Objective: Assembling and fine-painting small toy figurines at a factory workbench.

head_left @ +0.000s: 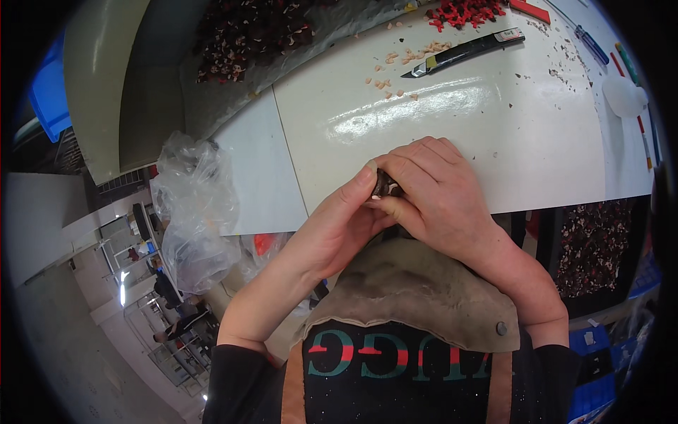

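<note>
1. Dark piece (385, 185): small, pinched between both hands, on the near side of the knife (462, 55), slightly left of straight below its tip. Exact shape hidden by fingers.

2. Left hand (349, 205): curled closed on the piece, thumb pressed along its left side. Fingers underneath mostly out of sight; cannot tell how they bear on it.

3. Right hand (434, 184): closed too, index finger bent over the top, thumb against the lower side. No gap to speak of.

4. Pale bits (376, 198) show at the piece's lower side. Likely the spot being worked; worth keeping turned toward the eyes.

5. Good practice, my judgement: let the left hand be the vice, the right thumb do the pressing. Steady pressure, small turns; a sudden push could make so small a piece slip.

6. Bracing the wrists against the body should help steadiness.

7. Pale chips (431, 48) lie just beyond and left of the knife; red pieces (462, 13) farther beyond it. Best worked well short of both, so nothing mixes.

8. Knife lies on the table (537, 148), untouched. Reaching past it, mind the pointed end.
</note>
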